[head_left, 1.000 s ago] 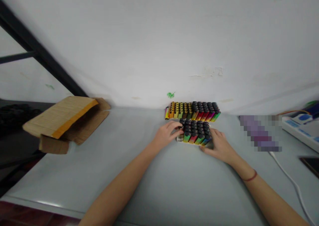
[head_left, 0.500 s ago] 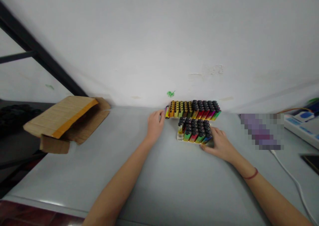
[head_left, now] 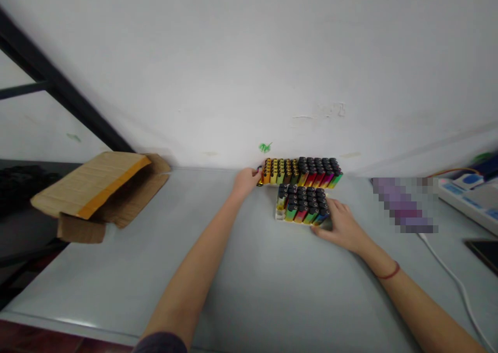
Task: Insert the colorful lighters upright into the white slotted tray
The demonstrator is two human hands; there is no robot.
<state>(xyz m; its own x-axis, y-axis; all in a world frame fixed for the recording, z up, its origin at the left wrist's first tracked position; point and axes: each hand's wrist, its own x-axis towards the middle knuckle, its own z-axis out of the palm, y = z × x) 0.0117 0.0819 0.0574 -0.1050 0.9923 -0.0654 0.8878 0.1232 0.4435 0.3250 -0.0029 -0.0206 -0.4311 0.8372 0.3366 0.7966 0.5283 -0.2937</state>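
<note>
Yellow and black show on the lone lighter near the table's back edge, at the left end of the back lighters. Your left hand has its fingertips at it, but whether they have closed on it you cannot tell from here. Because it stands so near its neighbours, a sideways nudge could tip it or knock the end row askew. Your right hand is spread around the right front corner of the tray, thumb along its front, fingers at its right end. Push too hard there and the tray could slide left or back, likely into the back lighters just behind it. Its front left corner has a gap, so lighters beside it could lean in if jolted. Watch the white cable toward the table's right edge: a swinging right forearm might drag it.
</note>
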